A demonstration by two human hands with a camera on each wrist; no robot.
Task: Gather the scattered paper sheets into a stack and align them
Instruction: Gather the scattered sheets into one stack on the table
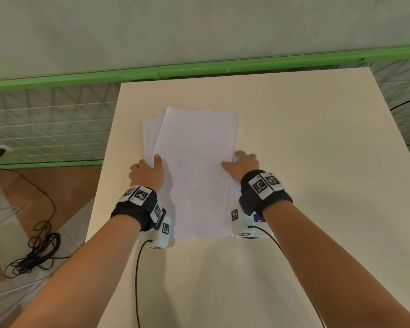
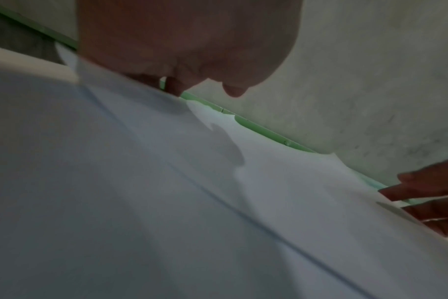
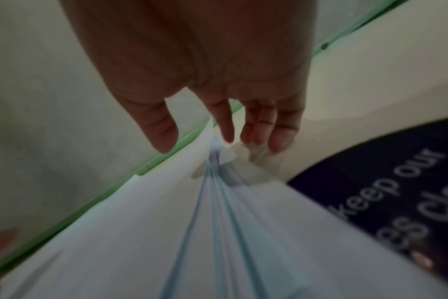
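White paper sheets (image 1: 194, 166) lay gathered mid-table, left edges fanned. The left hand (image 1: 147, 172) pinched one side. The right hand (image 3: 218, 81) cupped the other with relaxed fingers. Squeezing both sides gently inward should square them.

- The head view is bright and even; the table (image 1: 294, 138) shows no glare, and soft shadows lie under the arms toward 6 o'clock.
- The green rail (image 1: 223, 67) bends toward the edges, a wide-angle distortion.
- Both wrist views are dim and blurred.
- In the left wrist view a finger shadow falls on the paper (image 2: 218, 202).
- The print on the dark sheet (image 3: 396, 202) at 4 o'clock is soft.
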